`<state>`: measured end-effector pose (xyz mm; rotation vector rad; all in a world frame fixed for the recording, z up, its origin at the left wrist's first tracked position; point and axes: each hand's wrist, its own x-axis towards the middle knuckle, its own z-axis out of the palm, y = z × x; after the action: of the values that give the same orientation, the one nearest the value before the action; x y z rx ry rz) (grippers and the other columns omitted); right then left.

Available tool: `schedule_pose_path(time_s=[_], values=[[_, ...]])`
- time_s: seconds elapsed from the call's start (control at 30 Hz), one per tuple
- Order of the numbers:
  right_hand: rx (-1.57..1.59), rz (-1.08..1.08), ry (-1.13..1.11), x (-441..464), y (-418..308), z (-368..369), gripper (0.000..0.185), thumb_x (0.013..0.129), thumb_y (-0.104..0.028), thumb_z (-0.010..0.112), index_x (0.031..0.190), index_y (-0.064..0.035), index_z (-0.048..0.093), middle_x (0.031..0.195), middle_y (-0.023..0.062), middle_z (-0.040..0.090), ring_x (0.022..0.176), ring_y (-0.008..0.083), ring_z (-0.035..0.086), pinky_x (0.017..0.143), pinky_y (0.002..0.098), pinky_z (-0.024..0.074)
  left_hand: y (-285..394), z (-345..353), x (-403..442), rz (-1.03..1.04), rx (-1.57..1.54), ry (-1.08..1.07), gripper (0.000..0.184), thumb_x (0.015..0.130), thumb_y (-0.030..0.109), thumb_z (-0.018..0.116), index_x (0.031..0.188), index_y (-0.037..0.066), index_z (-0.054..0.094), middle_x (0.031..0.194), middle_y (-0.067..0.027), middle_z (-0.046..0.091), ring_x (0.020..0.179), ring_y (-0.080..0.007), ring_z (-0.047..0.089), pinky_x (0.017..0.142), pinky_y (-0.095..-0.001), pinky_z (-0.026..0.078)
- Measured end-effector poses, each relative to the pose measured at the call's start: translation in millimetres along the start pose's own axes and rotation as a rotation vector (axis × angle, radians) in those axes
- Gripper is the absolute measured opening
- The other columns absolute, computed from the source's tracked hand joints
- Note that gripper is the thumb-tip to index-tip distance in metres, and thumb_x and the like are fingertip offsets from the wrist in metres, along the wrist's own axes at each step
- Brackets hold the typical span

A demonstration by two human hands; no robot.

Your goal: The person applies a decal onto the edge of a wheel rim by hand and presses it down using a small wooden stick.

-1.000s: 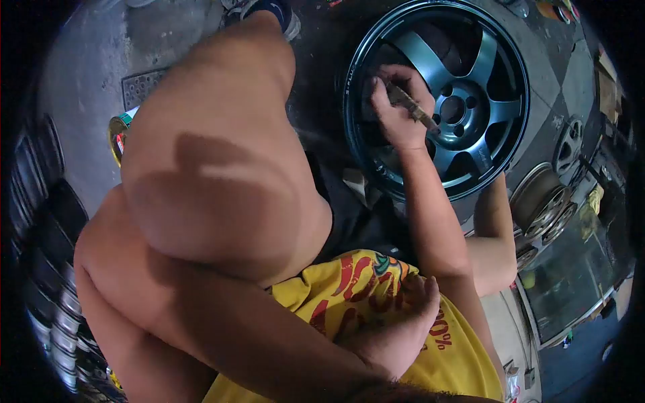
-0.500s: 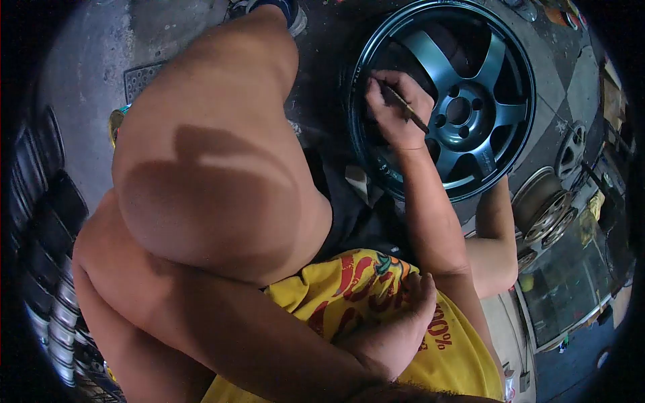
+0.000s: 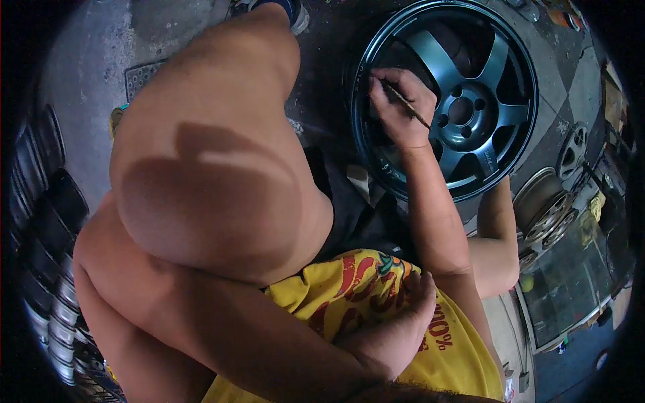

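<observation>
Head view: slim tool (image 3: 408, 106) in right hand (image 3: 403, 122), tip indistinct near wheel (image 3: 488, 121).

We see a yellow shirt (image 3: 359, 292) with red letters and "100%" printed on it. The shorts (image 3: 356, 228) are black, and the footwear (image 3: 287, 8) shows dark blue.

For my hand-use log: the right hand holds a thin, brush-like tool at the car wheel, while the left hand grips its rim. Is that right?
Not quite: the head view shows the left hand lying over the yellow shirt, off the rim. The right hand does hold the brush-like tool at the car wheel.
</observation>
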<state>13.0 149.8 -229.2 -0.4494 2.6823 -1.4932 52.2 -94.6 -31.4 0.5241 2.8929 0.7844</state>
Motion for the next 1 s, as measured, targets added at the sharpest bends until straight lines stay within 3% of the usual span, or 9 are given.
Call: schedule_pose_path(time_s=[0.37,0.43,0.67,0.73,1.0], values=[[0.044,0.082,-0.041,3.2,-1.3,-5.4,0.013,0.083,-0.005,0.081,0.096,-0.0051,0.079,0.089,0.0111,0.078,0.079,0.0209,0.076,0.073,0.0307,0.0591,-0.3,-0.1,-1.9,-0.015,-0.003,0.004,0.043,0.094,0.024,0.058,0.127,-0.002,0.071,0.118,-0.0154,0.072,0.114,-0.0295,0.066,0.109,-0.049,0.047],[0.023,0.107,-0.075,3.0,-1.6,-6.5,0.014,0.088,-0.007,0.08,0.101,-0.002,0.079,0.095,0.0104,0.079,0.083,0.0161,0.075,0.076,0.0281,0.0589,-0.5,-1.1,-2.0,-0.014,-0.003,0.005,0.043,0.094,0.023,0.058,0.127,-0.002,0.071,0.118,-0.0153,0.072,0.113,-0.0294,0.066,0.108,-0.0487,0.047],[0.021,0.096,-0.056,1.5,0.5,-4.9,0.015,0.088,-0.008,0.081,0.102,-0.002,0.079,0.094,0.0101,0.08,0.082,0.0157,0.075,0.077,0.028,0.0588,-0.1,0.0,-2.7,-0.014,-0.008,0.008,0.043,0.094,0.023,0.058,0.126,-0.002,0.071,0.117,-0.0151,0.072,0.113,-0.029,0.066,0.108,-0.0479,0.048],[0.013,0.098,-0.024,2.6,-1.4,-3.9,0.011,0.084,-0.008,0.082,0.095,-0.0054,0.08,0.089,0.011,0.078,0.08,0.0214,0.077,0.074,0.0314,0.06,-0.6,-0.2,-1.5,-0.016,-0.008,0.008,0.042,0.094,0.023,0.058,0.126,-0.002,0.071,0.117,-0.0151,0.072,0.113,-0.0289,0.066,0.108,-0.0477,0.048],[-0.028,0.098,-0.029,2.7,-3.5,-3.4,0.013,0.087,-0.01,0.081,0.098,-0.0043,0.079,0.092,0.0112,0.079,0.08,0.0198,0.077,0.074,0.0296,0.0602,1.7,-0.4,-2.7,-0.009,-0.01,-0.001,0.042,0.094,0.022,0.058,0.126,-0.002,0.071,0.117,-0.0148,0.072,0.112,-0.0284,0.067,0.107,-0.0468,0.048]])
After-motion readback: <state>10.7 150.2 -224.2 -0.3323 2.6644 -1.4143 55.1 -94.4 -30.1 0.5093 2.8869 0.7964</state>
